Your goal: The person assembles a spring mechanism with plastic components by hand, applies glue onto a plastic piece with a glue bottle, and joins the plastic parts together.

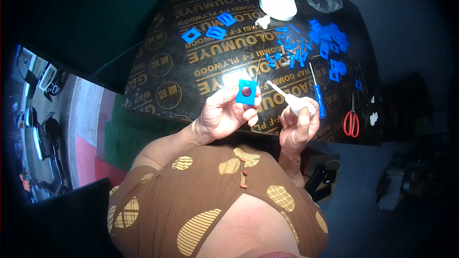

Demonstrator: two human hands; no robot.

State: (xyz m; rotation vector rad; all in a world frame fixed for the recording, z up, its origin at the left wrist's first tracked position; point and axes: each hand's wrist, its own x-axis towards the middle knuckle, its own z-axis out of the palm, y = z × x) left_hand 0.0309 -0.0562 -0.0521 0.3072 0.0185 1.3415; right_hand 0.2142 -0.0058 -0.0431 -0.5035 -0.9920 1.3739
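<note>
Plate [245, 100], blue and holed, pinched in the left hand [223, 111], seems light, stiff, best held by its edges; the right hand [299, 127] clasps a white nozzled bottle [296, 103].

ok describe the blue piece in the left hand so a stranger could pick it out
Start at the dark, gold-lettered tabletop and go to its near edge. There the left hand pinches a blue square with a round hole in it. Unlike the other blue pieces, which lie on the tabletop, it is held up.
</note>
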